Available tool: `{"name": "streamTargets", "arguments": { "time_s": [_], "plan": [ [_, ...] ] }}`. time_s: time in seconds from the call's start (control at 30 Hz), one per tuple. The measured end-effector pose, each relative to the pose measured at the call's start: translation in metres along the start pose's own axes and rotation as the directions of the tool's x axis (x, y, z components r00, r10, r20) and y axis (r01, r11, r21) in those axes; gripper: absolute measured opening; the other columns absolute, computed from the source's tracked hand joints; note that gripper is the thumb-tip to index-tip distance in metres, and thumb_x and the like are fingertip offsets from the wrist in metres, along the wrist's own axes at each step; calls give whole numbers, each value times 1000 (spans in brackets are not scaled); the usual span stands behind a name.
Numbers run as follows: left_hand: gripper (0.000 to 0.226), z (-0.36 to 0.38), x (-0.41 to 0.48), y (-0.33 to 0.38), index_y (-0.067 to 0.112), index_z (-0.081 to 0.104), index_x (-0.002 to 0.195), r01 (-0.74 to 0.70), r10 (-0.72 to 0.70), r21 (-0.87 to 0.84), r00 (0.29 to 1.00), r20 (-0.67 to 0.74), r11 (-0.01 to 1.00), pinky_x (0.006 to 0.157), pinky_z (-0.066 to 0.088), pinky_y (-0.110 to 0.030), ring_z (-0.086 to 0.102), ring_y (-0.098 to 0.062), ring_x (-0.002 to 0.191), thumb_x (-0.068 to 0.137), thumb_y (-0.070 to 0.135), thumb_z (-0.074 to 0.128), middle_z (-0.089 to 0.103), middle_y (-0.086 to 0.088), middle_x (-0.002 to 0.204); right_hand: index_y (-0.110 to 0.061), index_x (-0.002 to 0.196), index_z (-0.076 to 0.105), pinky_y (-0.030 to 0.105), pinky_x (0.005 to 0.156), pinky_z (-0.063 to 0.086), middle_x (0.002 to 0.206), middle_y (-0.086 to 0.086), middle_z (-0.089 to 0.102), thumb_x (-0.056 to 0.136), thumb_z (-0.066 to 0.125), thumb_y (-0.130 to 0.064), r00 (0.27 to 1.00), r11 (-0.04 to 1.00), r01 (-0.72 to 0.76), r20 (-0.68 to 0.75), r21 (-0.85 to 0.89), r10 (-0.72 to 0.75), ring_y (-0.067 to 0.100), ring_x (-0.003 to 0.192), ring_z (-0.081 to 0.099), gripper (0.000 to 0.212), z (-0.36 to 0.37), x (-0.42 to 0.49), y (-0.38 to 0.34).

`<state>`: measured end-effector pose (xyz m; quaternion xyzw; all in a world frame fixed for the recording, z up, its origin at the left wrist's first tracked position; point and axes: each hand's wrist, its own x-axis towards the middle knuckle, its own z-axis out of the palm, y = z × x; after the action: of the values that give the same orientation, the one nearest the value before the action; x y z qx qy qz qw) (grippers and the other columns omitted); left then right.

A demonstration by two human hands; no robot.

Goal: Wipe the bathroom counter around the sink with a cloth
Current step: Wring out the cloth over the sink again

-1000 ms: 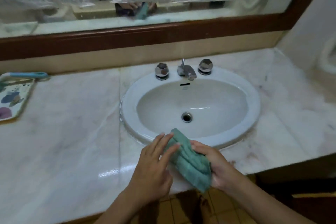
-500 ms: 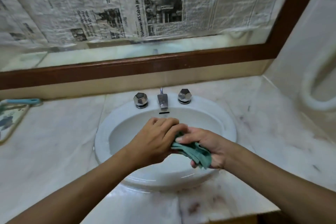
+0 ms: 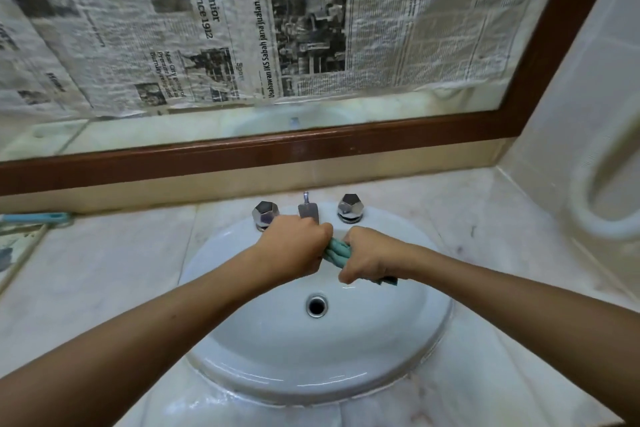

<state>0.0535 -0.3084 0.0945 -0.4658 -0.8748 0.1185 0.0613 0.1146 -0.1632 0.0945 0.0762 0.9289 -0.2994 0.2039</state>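
A teal cloth [image 3: 337,250] is bunched into a tight roll between my two fists, above the back of the white oval sink [image 3: 398,350]. My left hand [image 3: 294,248] grips its left end and my right hand [image 3: 369,258] grips its right end; a dark corner of cloth pokes out under the right fist. Most of the cloth is hidden inside the hands. Both fists hang just in front of the chrome spout [image 3: 308,210]. The pale marble counter [image 3: 114,274] surrounds the sink.
Two faceted chrome knobs [image 3: 265,213] [image 3: 350,206] flank the spout. The drain [image 3: 316,305] lies below my hands. A patterned tray [image 3: 14,246] with a blue handle sits at the far left. A newspaper-covered mirror in a brown frame [image 3: 277,152] stands behind; a tiled wall rises at the right.
My hands carried the cloth from the sink's front rim out over the basin toward the spout. Both hands have closed into fists around it, bunching it into a tight roll.
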Motion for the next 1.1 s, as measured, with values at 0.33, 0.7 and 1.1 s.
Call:
{"name": "streamTargets", "arguments": {
  "time_s": [0.33, 0.7, 1.1],
  "plan": [
    [17, 15, -4, -12, 14, 53, 57, 432, -260, -643, 900, 350, 633, 40, 36, -21, 47, -22, 39, 70, 19, 62, 53, -6, 52, -10, 89, 60, 28, 51, 28, 77, 11, 65, 71, 64, -17, 834, 735, 137, -323, -664, -448, 34, 68, 62, 20, 23, 26, -7],
    [42, 13, -13, -32, 13, 58, 112, 61, -66, -73, 996, -61, 995, 77, 47, -38, 60, -31, 96, 75, 32, 65, 61, -11, 106, -20, 87, 63, 24, 47, 35, 69, 7, 59, 83, 64, -23, 988, 989, 38, -155, 143, -16, 22, 54, 51, 5, 33, 16, -26],
    [7, -11, -14, -51, 8, 57, 68, -370, 234, -116, 770, -594, 922, 36, 42, -31, 50, -30, 42, 74, 10, 58, 55, -5, 56, -12, 61, 46, 11, 41, 21, 46, -3, 29, 77, 62, -15, 504, 630, -422, 746, 652, -435, 11, 36, 21, 23, -20, 4, -33]
  ]
}}
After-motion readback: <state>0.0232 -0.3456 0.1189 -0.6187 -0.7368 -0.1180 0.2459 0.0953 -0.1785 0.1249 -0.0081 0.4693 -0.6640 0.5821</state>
